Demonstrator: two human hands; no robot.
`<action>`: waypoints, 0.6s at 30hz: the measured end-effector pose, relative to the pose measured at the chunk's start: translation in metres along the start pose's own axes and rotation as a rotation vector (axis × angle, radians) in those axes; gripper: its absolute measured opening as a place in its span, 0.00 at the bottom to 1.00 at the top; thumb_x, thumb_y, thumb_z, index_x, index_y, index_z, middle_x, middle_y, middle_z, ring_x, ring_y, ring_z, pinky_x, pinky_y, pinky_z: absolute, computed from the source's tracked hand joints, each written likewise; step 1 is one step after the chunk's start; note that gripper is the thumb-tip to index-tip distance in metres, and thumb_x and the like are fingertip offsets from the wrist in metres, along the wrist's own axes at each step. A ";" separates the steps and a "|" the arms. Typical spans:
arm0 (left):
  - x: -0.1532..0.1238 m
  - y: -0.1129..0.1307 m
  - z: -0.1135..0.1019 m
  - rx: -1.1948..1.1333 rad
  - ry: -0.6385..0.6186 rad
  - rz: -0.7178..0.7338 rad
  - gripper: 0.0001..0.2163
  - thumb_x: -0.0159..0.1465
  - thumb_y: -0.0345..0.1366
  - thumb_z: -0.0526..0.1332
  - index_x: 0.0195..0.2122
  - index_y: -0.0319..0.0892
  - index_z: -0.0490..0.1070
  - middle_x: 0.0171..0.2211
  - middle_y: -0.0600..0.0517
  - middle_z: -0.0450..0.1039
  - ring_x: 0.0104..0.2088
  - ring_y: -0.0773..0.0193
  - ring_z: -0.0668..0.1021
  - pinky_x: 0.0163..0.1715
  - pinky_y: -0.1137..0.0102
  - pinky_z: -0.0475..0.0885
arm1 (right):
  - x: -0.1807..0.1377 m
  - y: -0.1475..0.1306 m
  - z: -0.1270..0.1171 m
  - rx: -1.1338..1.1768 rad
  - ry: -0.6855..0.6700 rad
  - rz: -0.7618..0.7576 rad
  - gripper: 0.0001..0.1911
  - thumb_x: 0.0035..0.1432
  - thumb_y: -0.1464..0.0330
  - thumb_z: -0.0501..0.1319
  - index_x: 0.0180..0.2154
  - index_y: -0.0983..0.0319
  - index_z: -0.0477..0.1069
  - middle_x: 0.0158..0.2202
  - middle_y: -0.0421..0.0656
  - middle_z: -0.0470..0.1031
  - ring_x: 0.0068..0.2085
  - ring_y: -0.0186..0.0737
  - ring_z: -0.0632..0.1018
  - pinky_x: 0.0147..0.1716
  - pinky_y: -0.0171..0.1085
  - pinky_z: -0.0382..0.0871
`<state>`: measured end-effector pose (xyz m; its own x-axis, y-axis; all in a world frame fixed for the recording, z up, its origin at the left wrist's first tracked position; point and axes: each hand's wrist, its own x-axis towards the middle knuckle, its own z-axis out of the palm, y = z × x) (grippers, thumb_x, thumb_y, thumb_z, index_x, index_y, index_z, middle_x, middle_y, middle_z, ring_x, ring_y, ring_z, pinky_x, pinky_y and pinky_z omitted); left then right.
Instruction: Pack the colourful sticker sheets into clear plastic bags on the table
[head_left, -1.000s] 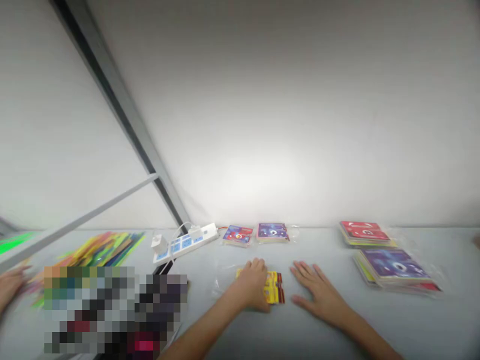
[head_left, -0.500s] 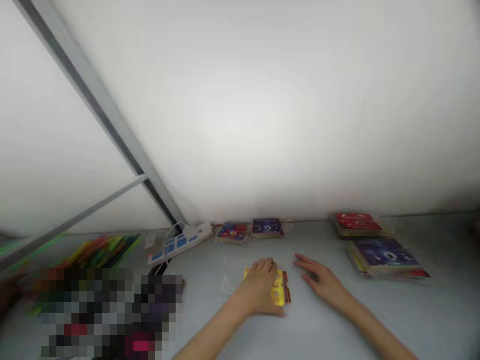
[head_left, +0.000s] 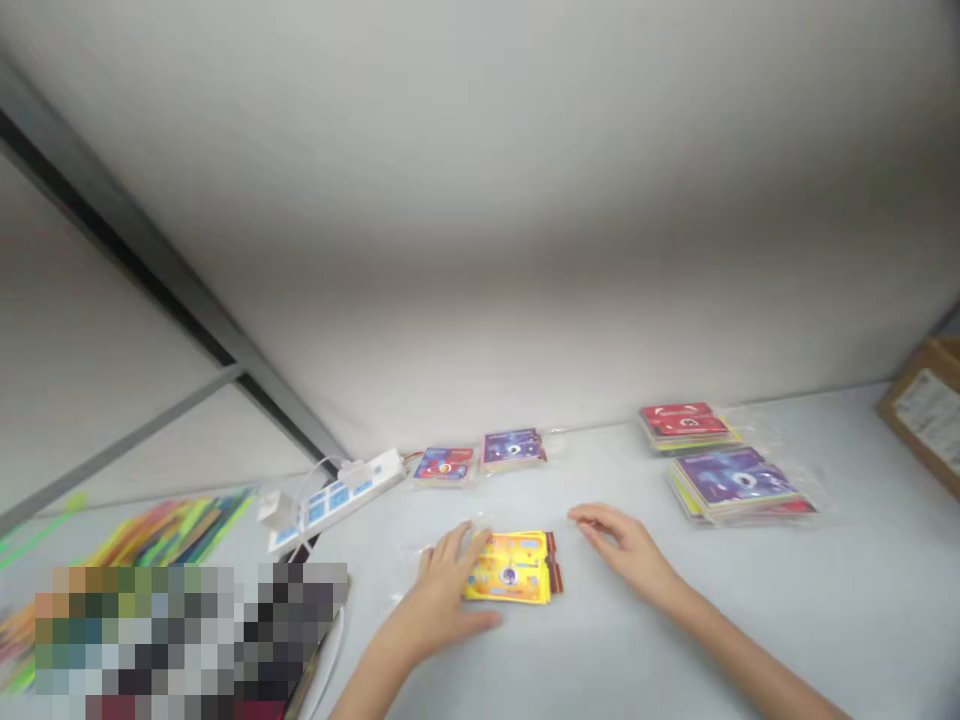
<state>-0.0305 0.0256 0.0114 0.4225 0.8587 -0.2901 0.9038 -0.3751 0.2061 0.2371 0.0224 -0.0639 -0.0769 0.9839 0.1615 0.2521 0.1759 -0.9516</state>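
A stack of yellow printed cards [head_left: 514, 570], with dark red edges showing at its right end, lies flat in the middle of the table. Over its left end rests my left hand [head_left: 446, 595], fingers spread, the thumb stretched out below the near edge. Clear plastic shows around that hand's fingertips; whether it wraps the stack I cannot tell. My right hand [head_left: 630, 555] hovers or rests just right of the stack, apart from it. Its fingers are loosely bent with a gap by the thumb, and nothing shows in them.
At the back lie two small bagged card packs, one blue and red [head_left: 444, 465], one purple [head_left: 513, 448]. Bagged red cards [head_left: 686, 425] and purple cards [head_left: 739, 478] lie right. A power strip [head_left: 337, 498], colourful strips [head_left: 180, 535] and a cardboard box [head_left: 926, 410] stand around.
My left hand has slid left off the top of the yellow cards, uncovering most of them. My right hand's fingers have bent more. The view has shifted, bringing the cardboard box into sight.
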 end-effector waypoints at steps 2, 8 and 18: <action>-0.004 -0.012 0.004 -0.007 0.023 -0.012 0.37 0.53 0.42 0.62 0.62 0.45 0.46 0.62 0.41 0.48 0.61 0.48 0.52 0.56 0.51 0.50 | -0.004 0.001 0.008 0.061 -0.022 0.063 0.18 0.55 0.58 0.54 0.41 0.60 0.74 0.43 0.48 0.76 0.44 0.46 0.75 0.46 0.44 0.68; -0.004 -0.019 0.013 -0.070 0.140 0.048 0.28 0.57 0.42 0.59 0.58 0.47 0.55 0.53 0.46 0.64 0.53 0.53 0.66 0.53 0.59 0.60 | -0.012 0.005 0.024 0.107 -0.070 0.158 0.23 0.53 0.55 0.56 0.43 0.63 0.74 0.44 0.50 0.76 0.44 0.51 0.76 0.47 0.51 0.66; 0.011 0.017 0.033 -0.113 0.179 0.075 0.26 0.58 0.41 0.58 0.57 0.45 0.56 0.50 0.45 0.65 0.50 0.52 0.68 0.51 0.60 0.62 | -0.007 0.005 0.018 0.328 -0.101 0.177 0.24 0.50 0.53 0.59 0.44 0.61 0.73 0.43 0.47 0.77 0.43 0.49 0.77 0.45 0.48 0.70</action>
<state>-0.0080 0.0173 -0.0194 0.4604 0.8819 -0.1012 0.8526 -0.4076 0.3269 0.2215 0.0164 -0.0749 -0.1589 0.9870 -0.0233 -0.0507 -0.0318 -0.9982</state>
